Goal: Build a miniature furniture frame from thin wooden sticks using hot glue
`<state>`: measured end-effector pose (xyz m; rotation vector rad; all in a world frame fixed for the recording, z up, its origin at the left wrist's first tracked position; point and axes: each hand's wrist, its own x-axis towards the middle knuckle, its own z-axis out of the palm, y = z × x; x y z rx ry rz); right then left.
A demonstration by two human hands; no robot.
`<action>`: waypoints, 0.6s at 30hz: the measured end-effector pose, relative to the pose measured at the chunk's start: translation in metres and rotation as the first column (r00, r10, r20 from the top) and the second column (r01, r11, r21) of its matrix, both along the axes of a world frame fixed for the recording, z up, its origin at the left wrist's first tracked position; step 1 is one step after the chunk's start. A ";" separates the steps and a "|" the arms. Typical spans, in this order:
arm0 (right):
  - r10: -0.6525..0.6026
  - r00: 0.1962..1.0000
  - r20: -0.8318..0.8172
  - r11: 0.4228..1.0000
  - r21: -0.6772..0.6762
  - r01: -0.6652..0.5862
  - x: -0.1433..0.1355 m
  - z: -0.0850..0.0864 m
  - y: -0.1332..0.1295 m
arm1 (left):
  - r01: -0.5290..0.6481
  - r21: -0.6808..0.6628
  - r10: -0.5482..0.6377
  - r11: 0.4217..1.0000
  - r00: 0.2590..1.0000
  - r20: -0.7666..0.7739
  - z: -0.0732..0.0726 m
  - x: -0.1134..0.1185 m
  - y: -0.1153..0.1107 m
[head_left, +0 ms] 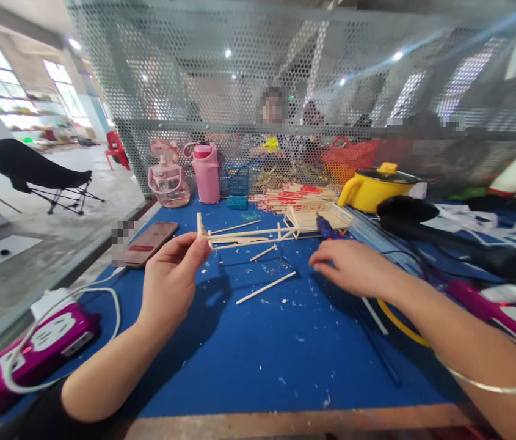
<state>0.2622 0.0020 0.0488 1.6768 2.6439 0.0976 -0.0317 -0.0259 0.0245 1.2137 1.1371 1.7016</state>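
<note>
My left hand point(178, 269) pinches the near left end of a frame of thin wooden sticks point(248, 237), held above the blue mat point(258, 348). The frame's right end is by a flat wooden stick structure point(315, 221); whether they touch is unclear. My right hand point(349, 263) is closed around a blue glue gun point(330, 229), whose nozzle points up and left over that structure. The gun's handle is mostly hidden by the hand. Loose sticks, one of them a long stick point(265, 288), lie on the mat below the frame.
A phone point(151, 243) and purple power strip point(47, 342) are at left. Behind stand a clear bottle point(169, 183), pink bottle point(206, 174), blue basket point(238, 186), stick bundles point(294, 198) and yellow pot point(372, 189). Cables lie right. A mesh screen point(221, 79) separates other people.
</note>
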 end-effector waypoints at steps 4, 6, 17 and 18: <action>0.158 0.978 -0.134 0.983 -0.076 -0.169 -0.030 -0.022 -0.009 | 0.091 -0.022 -0.087 0.996 0.985 0.150 -0.004 0.002 0.001; 0.173 0.972 -0.162 0.982 -0.053 -0.183 -0.033 -0.033 -0.006 | 0.125 -0.027 -0.117 0.992 0.973 0.201 -0.005 0.003 0.002; 0.413 0.818 -0.400 0.907 0.106 -0.407 -0.026 0.001 -0.052 | 0.235 -0.139 -0.205 0.962 0.958 0.200 -0.008 0.011 -0.002; 0.442 0.796 -0.414 0.897 0.231 -0.377 -0.023 0.004 -0.052 | 0.251 -0.165 -0.218 0.954 0.956 0.194 -0.009 0.012 -0.003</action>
